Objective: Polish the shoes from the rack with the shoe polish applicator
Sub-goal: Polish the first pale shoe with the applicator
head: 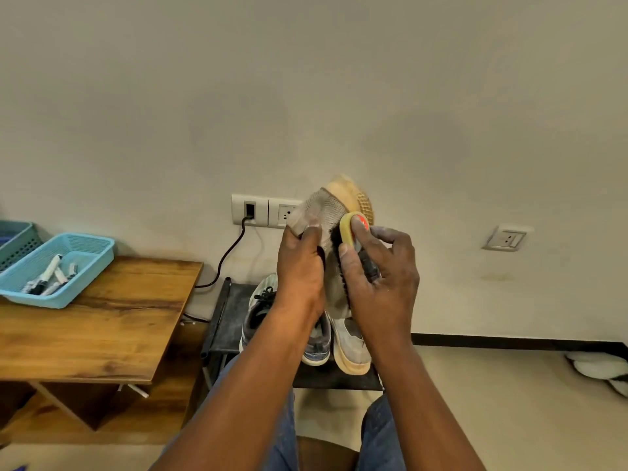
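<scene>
Nearest the camera, two bare forearms reach forward over knees in blue jeans [380, 433]. The left hand [300, 266] has its grip clamped round a beige knit shoe [326, 212], held upright in the air with its tan sole [353, 193] turned toward the wall. The right hand [384, 277] has its grip clamped on the shoe polish applicator [351, 232], a yellow-topped brush with a red mark, whose dark bristles press against the side of the held shoe.

Just below the hands stands a low black rack [231, 321]. On its top shelf lie a grey sneaker [261, 307] with dark laces and, to its right, a second beige shoe [351, 348], partly hidden by the arms.

To the left is a wooden desk [102, 328] carrying a light blue basket [78, 253] with markers in it, and a darker teal basket [17, 239] behind that.

On the wall, a socket plate [265, 209] has a black cable [227, 256] plugged in; another socket [508, 237] sits well to the right.
</scene>
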